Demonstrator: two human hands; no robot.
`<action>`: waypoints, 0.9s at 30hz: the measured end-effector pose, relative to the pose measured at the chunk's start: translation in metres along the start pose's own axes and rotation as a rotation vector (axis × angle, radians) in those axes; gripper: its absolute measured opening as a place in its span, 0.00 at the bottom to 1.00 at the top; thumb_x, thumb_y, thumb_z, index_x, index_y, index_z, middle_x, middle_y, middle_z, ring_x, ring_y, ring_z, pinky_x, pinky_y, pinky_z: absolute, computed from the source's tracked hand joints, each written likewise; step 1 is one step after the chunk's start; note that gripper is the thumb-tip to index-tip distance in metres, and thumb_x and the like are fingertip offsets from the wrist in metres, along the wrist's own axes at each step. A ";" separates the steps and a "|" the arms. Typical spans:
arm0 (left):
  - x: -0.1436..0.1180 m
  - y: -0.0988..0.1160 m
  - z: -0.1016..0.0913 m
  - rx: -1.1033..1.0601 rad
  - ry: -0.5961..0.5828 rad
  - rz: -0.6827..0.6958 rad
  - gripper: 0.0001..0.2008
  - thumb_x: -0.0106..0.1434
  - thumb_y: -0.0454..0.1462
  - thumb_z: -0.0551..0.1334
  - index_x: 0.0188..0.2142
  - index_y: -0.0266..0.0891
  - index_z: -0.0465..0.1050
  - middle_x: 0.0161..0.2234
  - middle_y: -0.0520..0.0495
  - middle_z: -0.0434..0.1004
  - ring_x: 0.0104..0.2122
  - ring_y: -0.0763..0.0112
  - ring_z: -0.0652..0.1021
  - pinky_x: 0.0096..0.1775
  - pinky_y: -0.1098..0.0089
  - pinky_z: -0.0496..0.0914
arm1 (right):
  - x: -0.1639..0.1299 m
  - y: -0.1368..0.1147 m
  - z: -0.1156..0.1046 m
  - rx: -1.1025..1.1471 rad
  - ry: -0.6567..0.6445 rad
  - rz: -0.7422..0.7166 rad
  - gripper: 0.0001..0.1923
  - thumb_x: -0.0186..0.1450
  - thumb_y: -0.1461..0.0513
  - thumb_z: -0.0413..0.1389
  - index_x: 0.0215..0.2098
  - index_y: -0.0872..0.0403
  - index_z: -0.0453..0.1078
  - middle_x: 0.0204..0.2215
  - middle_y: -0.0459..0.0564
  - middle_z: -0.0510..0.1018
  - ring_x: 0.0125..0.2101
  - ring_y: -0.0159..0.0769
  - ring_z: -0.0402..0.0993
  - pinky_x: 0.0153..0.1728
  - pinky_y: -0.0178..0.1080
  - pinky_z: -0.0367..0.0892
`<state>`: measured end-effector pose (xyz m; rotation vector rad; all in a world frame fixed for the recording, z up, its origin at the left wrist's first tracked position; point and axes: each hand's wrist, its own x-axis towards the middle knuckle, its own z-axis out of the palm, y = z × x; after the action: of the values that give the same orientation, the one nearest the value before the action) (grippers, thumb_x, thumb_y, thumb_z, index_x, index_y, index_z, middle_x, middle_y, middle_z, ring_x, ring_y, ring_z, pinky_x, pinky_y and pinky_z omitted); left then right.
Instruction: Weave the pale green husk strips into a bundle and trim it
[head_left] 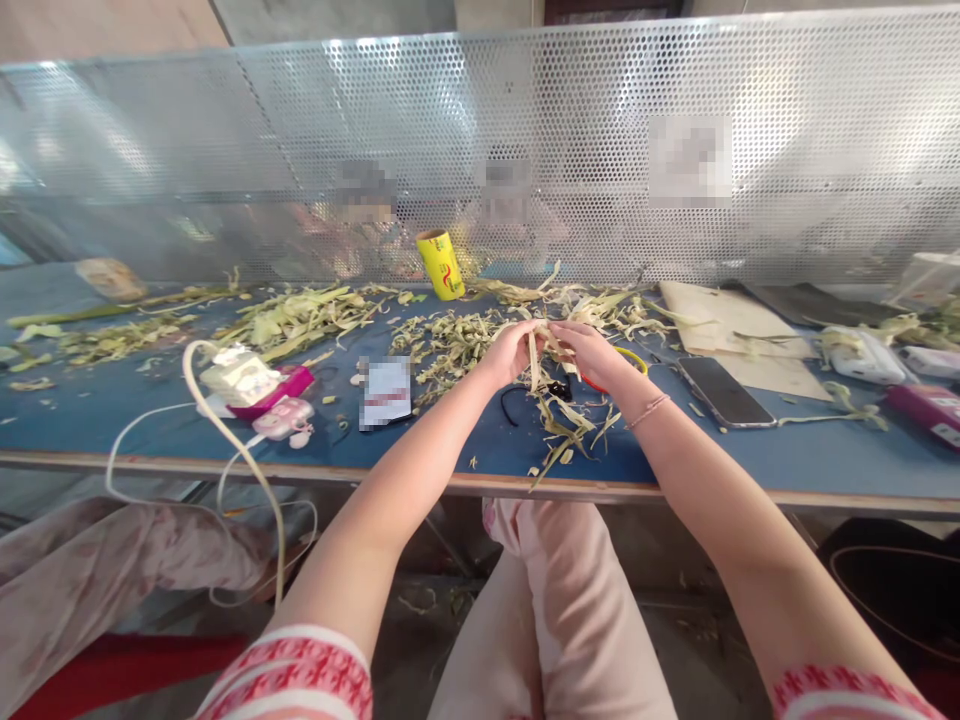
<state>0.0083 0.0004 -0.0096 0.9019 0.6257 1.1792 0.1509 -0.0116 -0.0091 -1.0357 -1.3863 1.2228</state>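
My left hand [511, 354] and my right hand [588, 350] meet above the blue tabletop, fingers closed on pale dried leaf strips [534, 362] whose ends hang down between them. The fingertips partly hide one another, so the exact pinch is unclear. A heap of shredded, greenish dried plant strips [457, 345] lies just beyond and left of my left hand. Below the hands, more loose strips [570, 430] are scattered toward the table edge. Something yellow and ring-like [634, 360] shows partly behind my right hand.
A yellow tube [442, 266] stands tilted before the perforated metal screen [585, 130]. Right lie a phone [726, 392] and a cardboard sheet [739, 335]. Left are a power strip with plugs [244, 380], its cable [259, 450] looping over the edge, and a small packet [386, 392].
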 end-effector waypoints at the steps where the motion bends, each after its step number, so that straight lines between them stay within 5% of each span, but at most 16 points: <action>1: 0.001 0.001 -0.001 -0.007 0.015 -0.014 0.11 0.62 0.35 0.59 0.24 0.34 0.69 0.19 0.52 0.71 0.20 0.79 0.71 0.27 0.75 0.64 | 0.000 0.001 0.000 -0.025 -0.012 -0.002 0.14 0.59 0.54 0.58 0.40 0.53 0.70 0.35 0.49 0.78 0.32 0.29 0.73 0.30 0.32 0.67; 8: 0.004 0.005 -0.004 -0.055 0.067 -0.021 0.12 0.61 0.37 0.61 0.23 0.36 0.65 0.16 0.55 0.65 0.16 0.81 0.67 0.23 0.75 0.62 | 0.010 0.008 -0.001 -0.254 0.060 -0.231 0.13 0.57 0.53 0.59 0.29 0.52 0.63 0.17 0.38 0.63 0.18 0.25 0.55 0.21 0.32 0.54; 13: 0.008 0.005 -0.008 -0.044 0.062 0.020 0.12 0.62 0.39 0.60 0.24 0.36 0.65 0.15 0.56 0.61 0.15 0.82 0.64 0.22 0.77 0.61 | 0.012 0.007 -0.006 -0.357 0.101 -0.296 0.12 0.57 0.53 0.56 0.25 0.53 0.64 0.16 0.39 0.62 0.19 0.27 0.56 0.23 0.34 0.54; 22: 0.012 0.006 -0.013 -0.010 0.088 0.067 0.13 0.64 0.35 0.56 0.22 0.34 0.65 0.16 0.55 0.63 0.15 0.83 0.63 0.22 0.77 0.58 | 0.011 0.007 -0.013 -0.585 0.195 -0.280 0.08 0.57 0.57 0.54 0.24 0.53 0.67 0.18 0.43 0.67 0.24 0.33 0.63 0.29 0.37 0.60; 27: 0.010 0.006 -0.013 0.015 0.064 -0.005 0.17 0.66 0.39 0.53 0.24 0.33 0.70 0.17 0.51 0.68 0.17 0.81 0.66 0.24 0.75 0.60 | 0.004 0.005 -0.012 -0.862 0.281 -0.485 0.04 0.58 0.61 0.56 0.30 0.53 0.70 0.33 0.54 0.75 0.38 0.43 0.69 0.42 0.46 0.63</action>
<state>-0.0023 0.0145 -0.0109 0.8776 0.6891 1.2038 0.1618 -0.0050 -0.0137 -1.2598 -1.8289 0.0797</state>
